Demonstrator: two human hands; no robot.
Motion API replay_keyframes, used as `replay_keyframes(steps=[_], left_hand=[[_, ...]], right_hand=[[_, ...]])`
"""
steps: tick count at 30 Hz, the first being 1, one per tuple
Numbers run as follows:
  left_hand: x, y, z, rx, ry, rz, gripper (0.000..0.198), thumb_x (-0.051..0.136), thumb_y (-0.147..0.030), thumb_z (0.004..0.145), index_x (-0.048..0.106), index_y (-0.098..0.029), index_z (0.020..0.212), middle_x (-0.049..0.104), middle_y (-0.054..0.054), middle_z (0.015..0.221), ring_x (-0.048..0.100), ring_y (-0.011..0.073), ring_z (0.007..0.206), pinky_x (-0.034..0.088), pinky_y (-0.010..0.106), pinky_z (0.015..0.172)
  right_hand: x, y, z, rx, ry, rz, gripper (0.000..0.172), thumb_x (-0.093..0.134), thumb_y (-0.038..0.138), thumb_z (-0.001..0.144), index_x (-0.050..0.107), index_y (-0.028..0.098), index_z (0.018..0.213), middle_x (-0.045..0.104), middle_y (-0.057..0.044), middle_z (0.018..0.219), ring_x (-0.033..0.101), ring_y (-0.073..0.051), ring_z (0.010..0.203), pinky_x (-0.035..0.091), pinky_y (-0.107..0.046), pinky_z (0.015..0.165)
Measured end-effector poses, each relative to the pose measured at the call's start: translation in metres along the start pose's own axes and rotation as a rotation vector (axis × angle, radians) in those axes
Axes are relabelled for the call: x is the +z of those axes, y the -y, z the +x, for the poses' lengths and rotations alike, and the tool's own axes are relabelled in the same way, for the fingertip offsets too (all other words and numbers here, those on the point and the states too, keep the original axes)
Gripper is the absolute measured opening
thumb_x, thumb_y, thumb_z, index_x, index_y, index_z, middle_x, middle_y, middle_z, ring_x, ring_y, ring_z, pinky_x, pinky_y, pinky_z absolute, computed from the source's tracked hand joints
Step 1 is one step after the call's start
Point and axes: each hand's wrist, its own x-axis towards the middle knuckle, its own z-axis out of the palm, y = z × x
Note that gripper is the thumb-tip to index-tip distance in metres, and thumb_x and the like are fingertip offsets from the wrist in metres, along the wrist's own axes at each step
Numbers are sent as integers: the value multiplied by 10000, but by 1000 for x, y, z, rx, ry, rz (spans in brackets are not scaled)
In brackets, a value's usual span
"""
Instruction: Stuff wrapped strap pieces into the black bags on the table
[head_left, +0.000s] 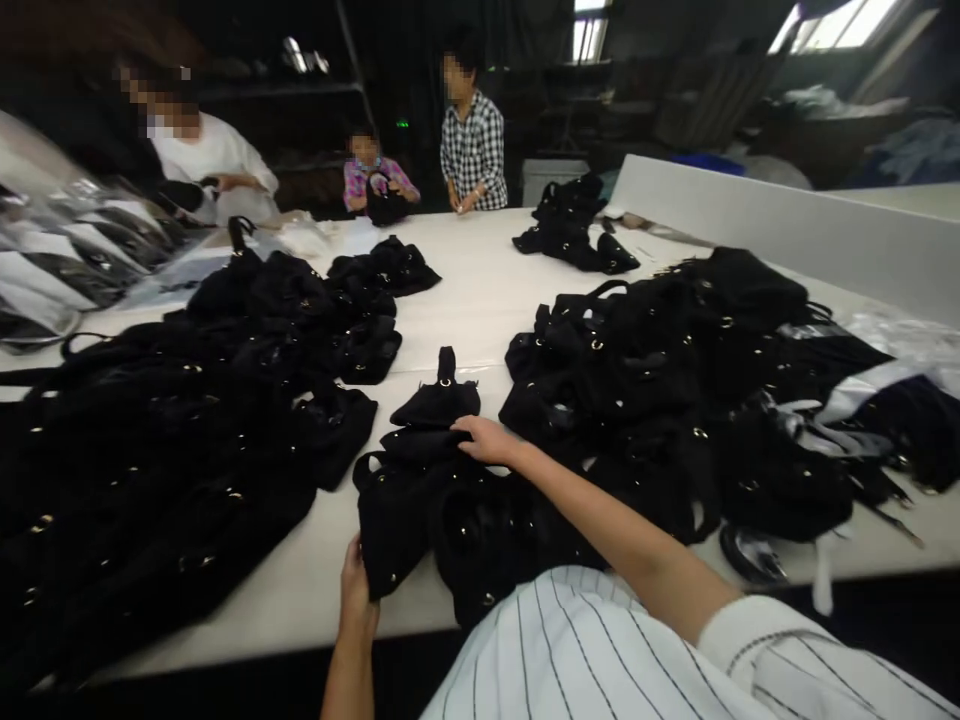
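A black garment with small gold rings (420, 480) lies on the white table (480, 290) right in front of me. My left hand (355, 585) grips its near left corner at the table's front edge, fingers closed on the cloth. My right hand (487, 438) rests on the upper middle of the same garment, fingers pressed down on a fold. The garment's top strap with a ring (447, 368) points away from me.
A big heap of black garments (172, 450) fills the left, another heap (697, 400) the right. A smaller pile (574, 225) lies far back. Clear plastic bags (67, 250) are stacked at far left. Three people stand at the far edge. A white board (780, 225) rises at right.
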Motion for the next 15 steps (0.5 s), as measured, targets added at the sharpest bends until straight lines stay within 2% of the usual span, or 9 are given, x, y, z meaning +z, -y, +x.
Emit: replay_keyframes(steps=[3,5,7,9,11,13,15], left_hand=[[-1,-9,-5,14,-17,68,539,761,-319,660,614,-204,1166,696,31,929,665,204,820,550,332,775],[-3,-17,-10,30,-67,118,496,725,-336,709,615,-205,1174,689,35,915,664,212,835,545,376,831],[-7,-24,-16,52,-124,170,486,709,-358,722,615,-202,1173,677,37,903,663,231,853,532,439,882],[-12,-32,-24,91,-173,222,484,692,-376,725,612,-191,1164,662,51,952,653,272,946,509,496,931],[-16,-42,-33,146,-226,287,474,685,-356,711,611,-188,1149,635,76,1067,597,330,1100,456,548,1001],[-15,-54,-39,270,-286,435,464,686,-311,686,616,-199,1131,602,102,1173,537,392,1187,392,606,1048],[-7,-69,-43,486,-262,622,478,674,-263,674,607,-204,1144,572,140,1255,470,450,1249,318,662,1076]], right_hand=[[-26,-6,-39,23,-88,76,380,649,173,818,657,205,1197,641,-67,1268,588,-228,1165,431,-326,1021],[-39,-6,-79,70,-190,104,326,604,197,870,659,206,1191,651,-67,1246,592,-230,1154,428,-352,1031],[-43,-3,-127,133,-322,139,286,560,244,916,658,215,1183,653,-64,1231,590,-224,1146,431,-368,1035],[-36,2,-175,211,-477,201,282,559,311,928,654,220,1178,651,-68,1217,586,-224,1144,441,-382,1036],[-18,8,-215,310,-601,259,356,607,369,897,626,219,1219,626,-81,1241,565,-235,1175,438,-404,1053],[7,14,-242,426,-631,291,544,669,394,843,531,217,1339,552,-100,1333,508,-254,1249,411,-431,1087],[32,17,-252,526,-594,316,761,713,395,796,379,215,1456,456,-119,1425,436,-270,1319,380,-451,1115]])
